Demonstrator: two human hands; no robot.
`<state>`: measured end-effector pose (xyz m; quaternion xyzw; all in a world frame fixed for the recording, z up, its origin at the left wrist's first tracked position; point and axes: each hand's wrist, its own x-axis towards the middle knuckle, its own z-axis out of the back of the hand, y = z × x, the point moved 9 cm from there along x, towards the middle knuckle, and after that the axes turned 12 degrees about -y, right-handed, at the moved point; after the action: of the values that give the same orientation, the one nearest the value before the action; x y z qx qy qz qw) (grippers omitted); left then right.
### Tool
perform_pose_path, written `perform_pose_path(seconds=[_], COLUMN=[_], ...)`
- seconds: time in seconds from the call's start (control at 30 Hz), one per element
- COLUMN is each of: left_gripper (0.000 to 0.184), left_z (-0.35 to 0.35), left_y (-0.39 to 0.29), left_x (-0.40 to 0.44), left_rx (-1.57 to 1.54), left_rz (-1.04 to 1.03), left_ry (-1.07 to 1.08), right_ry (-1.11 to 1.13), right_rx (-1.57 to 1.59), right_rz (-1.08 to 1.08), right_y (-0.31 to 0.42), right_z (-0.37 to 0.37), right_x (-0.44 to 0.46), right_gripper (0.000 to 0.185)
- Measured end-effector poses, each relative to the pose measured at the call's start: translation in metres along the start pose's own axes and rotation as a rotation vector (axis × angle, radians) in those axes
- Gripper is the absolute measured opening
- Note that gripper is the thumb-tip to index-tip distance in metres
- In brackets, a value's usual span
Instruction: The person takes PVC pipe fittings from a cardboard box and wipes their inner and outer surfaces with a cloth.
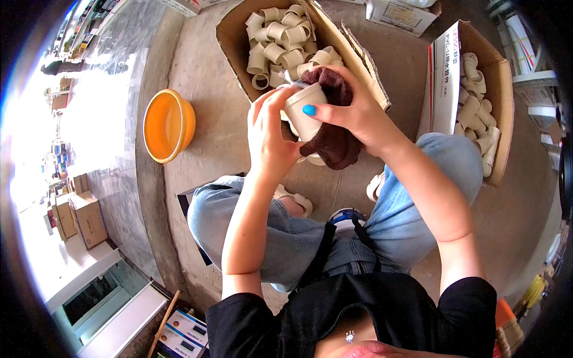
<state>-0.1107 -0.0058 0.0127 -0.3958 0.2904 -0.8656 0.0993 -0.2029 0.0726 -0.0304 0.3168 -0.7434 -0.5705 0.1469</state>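
Observation:
Between my two hands, above the floor and close to the near edge of a cardboard box, is a cream plastic pipe fitting (305, 117), held tilted. My left hand (270, 128) grips its left side, fingers curled over the far end and thumb underneath. A dark brown cloth (335, 149) is bunched against the right side of the fitting. My right hand (358, 116) is closed on cloth and fitting together, its blue-nailed thumb pressed on the fitting's wall. Something whitish shows near the left fingertips, too small to make out.
Many similar fittings fill the open cardboard box (237, 56) in front of me. A second box (443, 83) with pipe elbows stands to the right. An orange basin (169, 126) sits on the floor at left. My knees flank the work area.

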Motion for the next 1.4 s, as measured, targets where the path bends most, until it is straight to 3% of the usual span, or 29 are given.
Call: perform_pose_path(seconds=[0.1, 0.13, 0.2, 0.23, 0.33, 0.37, 0.47, 0.5, 0.63, 0.73, 0.8, 0.87, 0.9, 1.0, 1.03, 1.07, 1.13, 1.17, 1.2, 1.27, 1.3, 1.37, 1.4], left_gripper=[0.082, 0.077, 0.066, 0.053, 0.045, 0.037, 0.039, 0.034, 0.028, 0.021, 0.02, 0.022, 0.025, 0.034, 0.039, 0.054, 0.046, 0.041, 0.036, 0.033, 0.033, 0.038, 0.039], left_z=[-0.001, -0.004, -0.01, -0.011, -0.015, -0.015, -0.018, -0.02, -0.018, -0.019, -0.013, -0.005, -0.002, -0.003, -0.005, -0.008, -0.015, -0.017, -0.021, -0.033, -0.033, -0.034, -0.035], left_y=[-0.009, -0.017, -0.012, -0.01, 0.006, 0.005, 0.005, 0.007, -0.017, -0.023, -0.029, -0.042, -0.046, -0.038, -0.027, -0.025, -0.013, -0.007, 0.001, 0.021, 0.015, 0.01, 0.017], left_x=[0.0, 0.002, -0.005, -0.006, -0.017, -0.016, -0.014, -0.014, -0.011, -0.017, -0.018, -0.021, -0.021, -0.022, -0.018, -0.017, -0.016, -0.016, -0.018, -0.026, -0.026, -0.028, -0.028], left_rx=[0.061, 0.106, 0.125, 0.114, 0.147, 0.12, 0.098, 0.12, 0.088, 0.025, -0.051, -0.144, -0.116, 0.06, 0.006, 0.057, 0.133, 0.148, 0.165, 0.165, 0.158, 0.193, 0.136], left_rz=[0.006, -0.042, 0.059, 0.146, 0.207, 0.102, -0.046, -0.027, -0.222, -0.35, -0.38, -0.432, -0.434, -0.392, -0.281, -0.298, -0.202, -0.159, -0.115, 0.01, -0.03, -0.107, -0.05], left_ry=[0.014, 0.054, 0.103, 0.106, 0.114, 0.065, 0.109, 0.123, 0.037, 0.085, 0.046, -0.011, -0.023, -0.048, -0.063, 0.005, 0.099, 0.097, 0.096, 0.115, 0.092, 0.087, 0.091], right_ry=[-0.182, -0.209, -0.266, -0.263, -0.184, -0.161, -0.094, -0.085, -0.19, -0.145, -0.114, 0.115, -0.05, 0.047, 0.039, -0.007, -0.099, -0.159, -0.172, -0.16, -0.127, -0.138, -0.157], right_rx=[-0.4, -0.488, -0.665, -0.719, -0.786, -0.82, -0.703, -0.718, -0.598, -0.433, -0.325, -0.151, -0.024, -0.044, -0.042, -0.232, -0.602, -0.508, -0.635, -0.853, -0.914, -0.911, -0.892], right_rz=[0.41, 0.513, 0.716, 0.739, 0.703, 0.731, 0.614, 0.619, 0.587, 0.176, 0.104, 0.051, -0.564, -0.485, -0.333, -0.078, 0.439, 0.269, 0.467, 0.634, 0.724, 0.718, 0.674], right_y=[0.026, 0.034, 0.046, 0.048, 0.042, 0.044, 0.041, 0.045, 0.032, 0.0, -0.014, -0.026, -0.04, -0.051, -0.045, -0.032, 0.011, 0.005, 0.018, 0.029, 0.026, 0.021, 0.02], right_z=[0.004, 0.001, -0.005, -0.007, -0.014, -0.018, -0.022, -0.024, -0.007, 0.011, 0.015, 0.005, 0.005, 0.004, 0.005, 0.009, -0.001, 0.005, -0.003, -0.022, -0.03, -0.026, -0.021], right_x=[-0.01, -0.014, -0.024, -0.026, -0.031, -0.034, -0.038, -0.041, -0.026, -0.009, 0.001, 0.003, -0.012, -0.004, 0.003, 0.008, -0.003, -0.008, -0.015, -0.038, -0.048, -0.046, -0.044], right_gripper=[0.063, 0.064, 0.066, 0.066, 0.066, 0.061, 0.054, 0.044, 0.029, 0.025, 0.029, 0.03, 0.028, 0.027, 0.025, 0.023, 0.021, 0.017, 0.022, 0.033, 0.042, 0.041, 0.039])
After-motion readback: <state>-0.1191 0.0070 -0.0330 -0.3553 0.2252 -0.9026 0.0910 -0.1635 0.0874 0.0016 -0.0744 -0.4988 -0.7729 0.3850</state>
